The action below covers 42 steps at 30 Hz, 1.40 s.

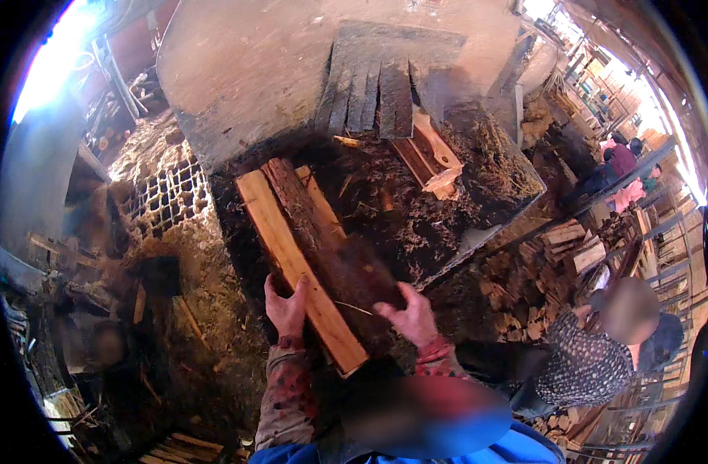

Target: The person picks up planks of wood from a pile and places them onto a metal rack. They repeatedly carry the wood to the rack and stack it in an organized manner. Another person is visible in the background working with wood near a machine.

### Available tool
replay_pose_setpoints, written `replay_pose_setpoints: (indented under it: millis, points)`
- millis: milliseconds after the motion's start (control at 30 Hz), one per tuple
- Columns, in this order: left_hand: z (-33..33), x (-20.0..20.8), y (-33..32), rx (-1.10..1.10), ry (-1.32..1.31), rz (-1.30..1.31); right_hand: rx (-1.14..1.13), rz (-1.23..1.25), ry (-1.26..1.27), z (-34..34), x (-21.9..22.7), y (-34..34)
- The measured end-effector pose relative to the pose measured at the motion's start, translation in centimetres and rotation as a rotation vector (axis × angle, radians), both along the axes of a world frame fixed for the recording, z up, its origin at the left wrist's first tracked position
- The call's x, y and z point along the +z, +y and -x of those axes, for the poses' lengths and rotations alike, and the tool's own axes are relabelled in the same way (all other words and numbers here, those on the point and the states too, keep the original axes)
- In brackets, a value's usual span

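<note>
A long sawn board with a smooth orange-brown face slants across the dark work surface toward me. My left hand is at its left edge, fingers and thumb apart, with the thumb against the wood. To the right of the board runs a rough, bark-covered slab, its near part smeared by motion. My right hand is open beside that blurred part, thumb pointing left, gripping nothing. A thin pale splinter lies between my hands. Farther back, another light-coloured piece rests beside the slab.
Dark hanging flaps cover an opening in a large pale machine housing. A grooved timber piece sticks out beneath them. Bark shreds litter the metal bed. A metal grid stands left. A person in a spotted top is at right, near stacked wood.
</note>
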<state>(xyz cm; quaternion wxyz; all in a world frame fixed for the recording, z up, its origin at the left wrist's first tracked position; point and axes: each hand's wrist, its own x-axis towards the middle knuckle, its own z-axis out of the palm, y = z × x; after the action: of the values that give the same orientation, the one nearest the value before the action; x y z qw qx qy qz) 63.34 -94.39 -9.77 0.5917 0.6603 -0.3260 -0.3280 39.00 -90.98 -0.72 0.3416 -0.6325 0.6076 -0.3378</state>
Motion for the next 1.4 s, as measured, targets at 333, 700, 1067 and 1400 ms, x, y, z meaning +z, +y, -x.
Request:
replay_pose_setpoints:
  millis: [333,700,1067,1400]
  points:
    - [-0.2,-1.0,0.1,0.016,0.071,0.105,0.192,0.146,0.431,-3.7,-0.5,1.3]
    - [0.2,0.5,0.1,-0.040,0.143,0.055,0.183,0.198,0.471,-4.7,-1.1,1.7]
    - [0.3,0.6,-0.6,-0.102,0.439,0.175,0.155,0.201,0.450,-4.9,-1.6,2.1]
    - [0.9,3.0,-0.5,-0.056,0.203,-0.001,0.135,0.210,0.300,-4.6,-0.9,2.9]
